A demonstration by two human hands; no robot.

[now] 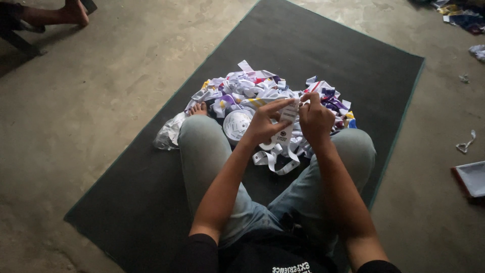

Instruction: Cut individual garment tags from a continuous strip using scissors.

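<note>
Paper strip [289,115]: white, pinched between both my hands above the pile of strips [262,93] at the mat's [353,65] middle.
Left hand [263,124]: fingertips closed on its left edge.
Right hand [316,119]: fingers closed on its top right corner.
Handling: light, limp, tears easily, I judge; best held by the edges.
Axis: long side runs upright, tilted slightly, lower end hanging toward my lap.

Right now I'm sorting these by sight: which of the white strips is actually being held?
The white strip raised above the pile, pinched between the left hand and right hand; the others lie loose on the mat.
</note>
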